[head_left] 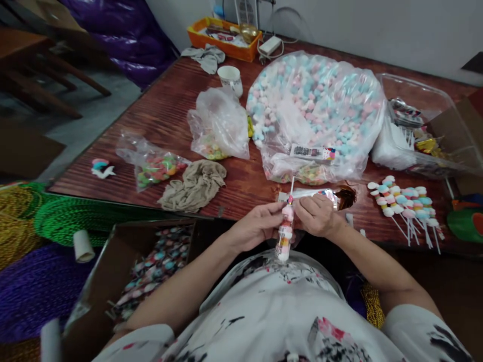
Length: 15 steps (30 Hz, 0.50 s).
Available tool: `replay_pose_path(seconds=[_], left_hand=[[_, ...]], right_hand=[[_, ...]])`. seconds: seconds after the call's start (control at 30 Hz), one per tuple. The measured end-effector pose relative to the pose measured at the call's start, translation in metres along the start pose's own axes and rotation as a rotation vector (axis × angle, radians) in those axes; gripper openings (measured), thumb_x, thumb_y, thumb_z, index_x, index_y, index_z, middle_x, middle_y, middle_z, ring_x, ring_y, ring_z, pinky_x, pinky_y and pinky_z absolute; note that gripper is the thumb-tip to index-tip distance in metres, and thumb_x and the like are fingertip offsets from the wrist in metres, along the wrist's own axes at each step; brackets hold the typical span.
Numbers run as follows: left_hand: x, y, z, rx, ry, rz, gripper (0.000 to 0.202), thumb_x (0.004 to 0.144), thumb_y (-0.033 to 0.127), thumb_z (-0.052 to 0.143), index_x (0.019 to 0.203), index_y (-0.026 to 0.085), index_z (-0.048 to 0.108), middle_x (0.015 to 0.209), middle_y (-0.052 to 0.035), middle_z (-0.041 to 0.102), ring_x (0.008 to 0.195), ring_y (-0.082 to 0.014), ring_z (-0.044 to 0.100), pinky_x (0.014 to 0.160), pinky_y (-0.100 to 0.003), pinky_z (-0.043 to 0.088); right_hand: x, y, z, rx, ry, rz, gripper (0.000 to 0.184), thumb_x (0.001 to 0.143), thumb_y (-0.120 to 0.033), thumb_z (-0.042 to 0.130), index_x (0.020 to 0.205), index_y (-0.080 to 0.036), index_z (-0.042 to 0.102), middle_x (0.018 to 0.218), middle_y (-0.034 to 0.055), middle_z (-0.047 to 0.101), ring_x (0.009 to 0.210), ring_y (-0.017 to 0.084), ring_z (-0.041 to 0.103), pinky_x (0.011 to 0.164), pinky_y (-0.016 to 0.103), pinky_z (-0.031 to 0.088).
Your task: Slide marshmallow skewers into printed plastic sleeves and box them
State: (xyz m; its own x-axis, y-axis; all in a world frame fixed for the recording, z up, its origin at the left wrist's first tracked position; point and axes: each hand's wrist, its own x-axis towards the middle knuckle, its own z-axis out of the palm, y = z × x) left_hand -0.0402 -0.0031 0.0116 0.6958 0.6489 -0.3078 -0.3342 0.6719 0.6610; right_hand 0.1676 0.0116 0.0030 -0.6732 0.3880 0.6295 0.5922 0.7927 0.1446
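Note:
My left hand [253,227] and my right hand [317,215] meet at the near edge of the wooden table [166,115]. Both are closed around a marshmallow skewer [286,232] in a clear wrapper, held upright with its white stick pointing up. The left fingers pinch the wrapper near its top, and the right fingers press against it from the other side. Right of my hands lie several finished skewers [405,203] of pink, blue and white marshmallows. A big clear bag of loose marshmallows [317,108] sits just beyond my hands.
Two small bags of coloured candy [156,168] [219,125], a crumpled beige cloth [196,185], a white cup [231,78], an orange tray [222,37] and a clear plastic bin [422,125] stand on the table. A cardboard box of wrapped skewers [158,264] sits low at my left.

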Motion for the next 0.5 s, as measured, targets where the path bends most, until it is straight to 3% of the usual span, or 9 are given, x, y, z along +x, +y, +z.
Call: replay_pose_path(seconds=[0.1,0.2,0.3,0.43,0.5], left_hand=[[0.006,-0.013,-0.004,0.314,0.138,0.169,0.024,0.074,0.029,0.075,0.089,0.013,0.066,0.076,-0.0018,0.064,0.067,-0.0117,0.059,0.071,-0.026,0.05],[0.008,-0.018,-0.01,0.875,0.25,0.469,0.012,0.081,0.024,0.065,0.088,0.015,0.068,0.08,-0.0033,0.066,0.074,-0.014,0.06,0.075,-0.026,0.049],[0.003,-0.016,-0.014,1.306,0.22,0.717,0.016,0.088,0.017,0.053,0.092,0.017,0.069,0.085,-0.0059,0.069,0.08,-0.016,0.062,0.079,-0.029,0.05],[-0.009,-0.02,-0.027,1.513,0.21,0.952,0.023,0.087,0.011,0.053,0.103,0.02,0.068,0.093,-0.0086,0.071,0.086,-0.0172,0.064,0.079,-0.031,0.052],[-0.02,-0.025,-0.041,1.569,0.197,1.015,0.025,0.086,0.011,0.055,0.106,0.021,0.067,0.094,-0.009,0.071,0.088,-0.0176,0.065,0.079,-0.031,0.054]], right_hand=[[0.004,0.0,0.0,0.086,-0.064,0.019,0.02,0.093,-0.019,0.047,0.082,-0.015,0.063,0.066,0.0032,0.057,0.06,0.014,0.045,0.057,0.031,0.029],[0.006,0.0,-0.002,0.327,-0.214,0.225,0.027,0.091,-0.013,0.043,0.071,-0.016,0.06,0.064,0.0021,0.056,0.057,0.012,0.044,0.056,0.028,0.03],[0.003,-0.005,-0.004,0.819,-0.299,0.593,0.025,0.089,-0.02,0.051,0.065,-0.016,0.06,0.06,-0.0002,0.055,0.055,0.01,0.046,0.054,0.025,0.032],[0.0,-0.035,0.007,1.645,-0.323,1.233,0.031,0.071,-0.04,0.073,0.06,-0.016,0.055,0.047,-0.0054,0.049,0.04,0.006,0.036,0.041,0.021,0.024],[0.002,-0.06,0.02,1.991,-0.254,1.428,0.029,0.064,-0.039,0.076,0.065,-0.017,0.057,0.044,-0.0083,0.047,0.033,0.003,0.025,0.037,0.019,0.018]])
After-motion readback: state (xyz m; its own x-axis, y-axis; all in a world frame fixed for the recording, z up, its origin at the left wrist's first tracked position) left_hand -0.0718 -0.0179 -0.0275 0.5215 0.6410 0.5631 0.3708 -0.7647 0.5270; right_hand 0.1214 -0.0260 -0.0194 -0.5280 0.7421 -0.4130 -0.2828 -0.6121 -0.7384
